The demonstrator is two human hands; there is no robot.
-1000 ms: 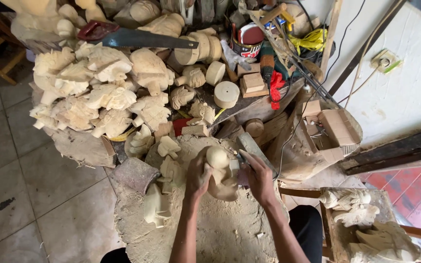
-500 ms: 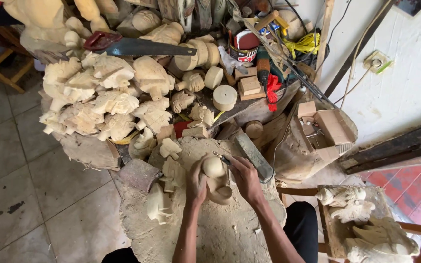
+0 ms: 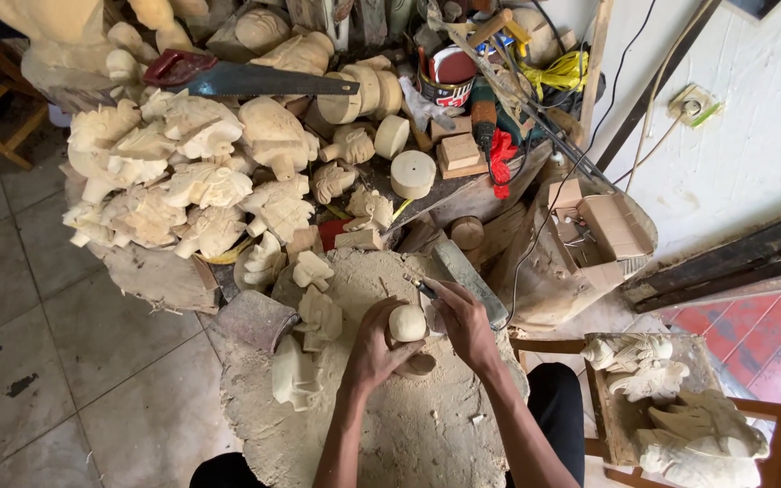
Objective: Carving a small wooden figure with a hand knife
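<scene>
Wood ball (image 3: pixel 407 323) sits clamped in my left grip (image 3: pixel 374 348); right grip (image 3: pixel 459 318) pinches chisel (image 3: pixel 425 290) beside it; stiff, light, I judge.

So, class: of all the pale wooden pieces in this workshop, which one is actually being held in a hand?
The small rounded wooden piece, gripped by the left hand on the sawdust-covered block; the others lie untouched.
</scene>
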